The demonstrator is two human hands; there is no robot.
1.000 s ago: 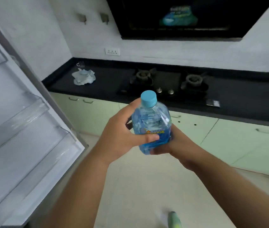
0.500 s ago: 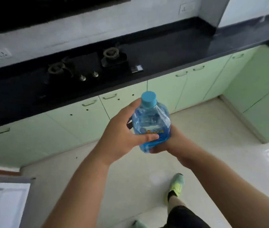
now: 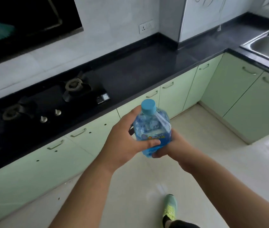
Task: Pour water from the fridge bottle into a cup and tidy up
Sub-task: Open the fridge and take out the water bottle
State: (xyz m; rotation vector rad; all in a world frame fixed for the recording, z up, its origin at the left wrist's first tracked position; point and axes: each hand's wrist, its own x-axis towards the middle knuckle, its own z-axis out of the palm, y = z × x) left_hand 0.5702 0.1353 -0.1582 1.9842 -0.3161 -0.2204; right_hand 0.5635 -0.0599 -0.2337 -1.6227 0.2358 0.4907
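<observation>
Holding the bottle upright between 2 hands: left hand wraps its near side, thumb across the label; right hand cups the base from below; long axis near vertical, blue cap on top, above both grips; beyond, the countertop; no cup visible.

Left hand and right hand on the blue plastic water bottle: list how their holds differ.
The left hand wraps the blue plastic water bottle from the side, thumb across its label; the right hand cups it lower, near the base. The left hand shows its back; the right hand is partly hidden behind the bottle. Both grip the capped, upright bottle.
</observation>
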